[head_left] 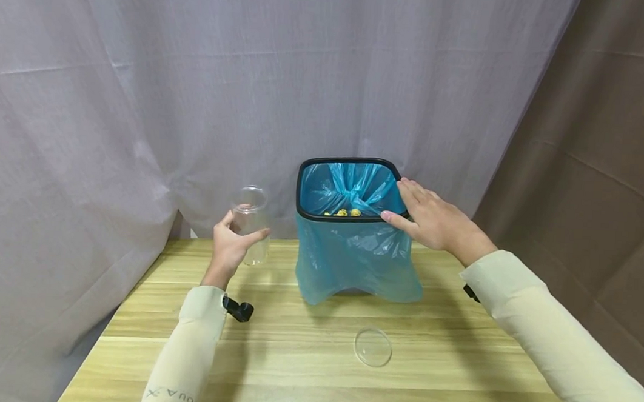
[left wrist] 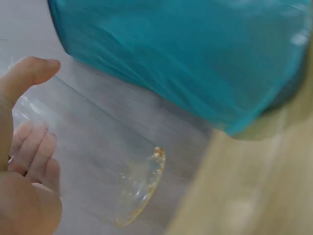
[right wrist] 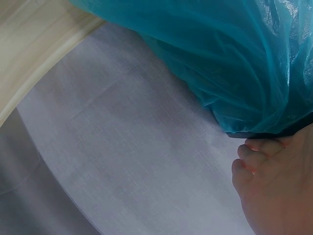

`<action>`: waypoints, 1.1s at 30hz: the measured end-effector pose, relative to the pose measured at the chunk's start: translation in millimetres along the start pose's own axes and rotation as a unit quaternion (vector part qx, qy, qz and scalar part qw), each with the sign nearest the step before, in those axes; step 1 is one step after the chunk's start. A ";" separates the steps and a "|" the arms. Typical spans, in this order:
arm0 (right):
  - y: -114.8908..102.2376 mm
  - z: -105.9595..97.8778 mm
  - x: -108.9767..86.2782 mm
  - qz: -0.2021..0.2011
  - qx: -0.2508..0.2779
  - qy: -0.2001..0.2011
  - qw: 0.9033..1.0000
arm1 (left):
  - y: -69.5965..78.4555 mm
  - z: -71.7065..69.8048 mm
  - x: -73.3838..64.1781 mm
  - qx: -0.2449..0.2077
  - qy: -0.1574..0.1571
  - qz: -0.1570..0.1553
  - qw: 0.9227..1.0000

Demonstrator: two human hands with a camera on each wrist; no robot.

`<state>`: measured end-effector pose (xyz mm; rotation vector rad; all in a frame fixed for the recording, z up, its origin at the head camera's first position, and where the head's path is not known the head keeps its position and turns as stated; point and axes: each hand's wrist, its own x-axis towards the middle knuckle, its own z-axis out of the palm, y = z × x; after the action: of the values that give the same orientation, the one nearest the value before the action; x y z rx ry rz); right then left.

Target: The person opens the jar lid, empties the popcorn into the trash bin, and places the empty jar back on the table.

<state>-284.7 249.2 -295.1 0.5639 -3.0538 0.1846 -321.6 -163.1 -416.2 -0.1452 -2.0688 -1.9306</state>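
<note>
My left hand [head_left: 229,245] grips a clear plastic jar [head_left: 256,246], thumb on one side and fingers round the other. The jar is roughly upright with its mouth uncovered, left of the bin. Yellowish crumbs [left wrist: 159,152] cling round its bottom edge in the left wrist view. My right hand [head_left: 433,219] rests on the right side of the bin's black rim [head_left: 348,219], its fingers fairly straight and its thumb over the front corner. A blue bag [head_left: 357,257] lines the bin and hangs down outside. Yellow popcorn pieces [head_left: 355,212] show inside it.
A round clear lid [head_left: 372,347] lies flat on the wooden table [head_left: 291,369], in front of the bin. Grey curtain [head_left: 223,99] hangs right behind the table, and a brown cloth [head_left: 591,178] hangs on the right.
</note>
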 end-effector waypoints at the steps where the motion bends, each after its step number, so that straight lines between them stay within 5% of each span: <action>1: 0.0 -0.2 0.0 0.001 -0.001 -0.001 1.000 | -6.8 0.8 -2.3 -0.010 0.004 -0.005 1.000; 11: -1.3 2.0 2.7 -0.003 0.002 0.000 1.000 | -58.1 1.3 -30.1 -0.036 0.041 -0.079 0.995; 24: -2.1 1.5 0.8 0.004 0.003 -0.002 1.000 | -87.8 7.8 -47.6 -0.047 0.037 -0.039 0.997; 29: -1.1 2.0 1.7 0.007 0.006 -0.008 1.000 | -94.6 6.0 -51.0 -0.015 0.029 -0.043 0.999; 33: 2.1 1.3 0.3 0.016 0.016 -0.009 1.000 | -92.2 2.5 -51.6 0.061 -0.015 -0.066 0.996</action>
<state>-285.8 250.9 -296.6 0.5210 -3.0837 0.2310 -298.8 -161.8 -519.5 -0.0104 -2.2621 -1.8778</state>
